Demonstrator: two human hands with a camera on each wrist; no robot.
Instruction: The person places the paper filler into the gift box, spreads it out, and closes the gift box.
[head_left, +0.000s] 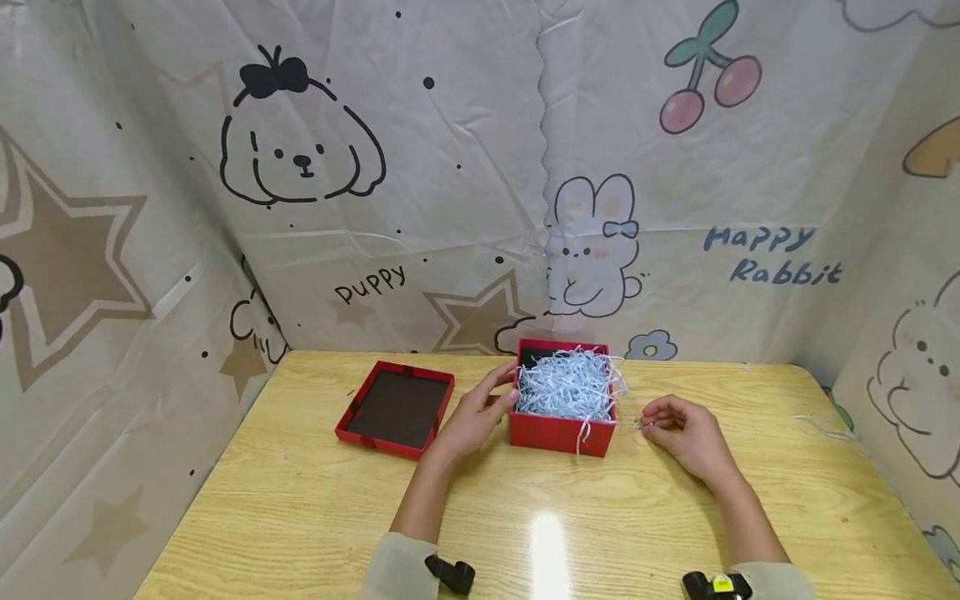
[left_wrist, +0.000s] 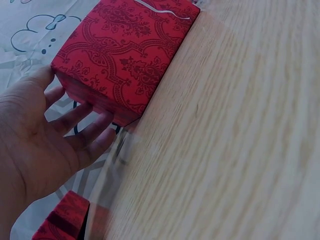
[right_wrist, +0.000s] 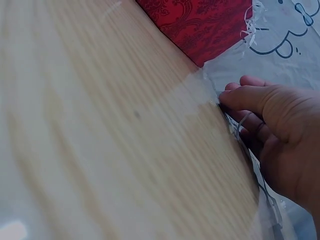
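A red patterned gift box [head_left: 562, 435] stands near the back of the table, heaped with pale blue shredded paper [head_left: 567, 383]. My left hand [head_left: 474, 421] rests against its left side. In the left wrist view the thumb is at a corner of the box [left_wrist: 125, 55] and the loosely spread fingers lie along its side. To the right of the box, my right hand [head_left: 693, 437] pinches thin pale paper shreds [head_left: 636, 426] between thumb and fingers, low over the table. A few white strands hang over the box's front and right edges.
Left of the box lies its red lid [head_left: 397, 407], inside up, showing a dark lining. Loose pale strands [head_left: 825, 428] lie at the table's right. A printed cloth [head_left: 465, 208] hangs behind and at both sides of the wooden table [head_left: 300, 500].
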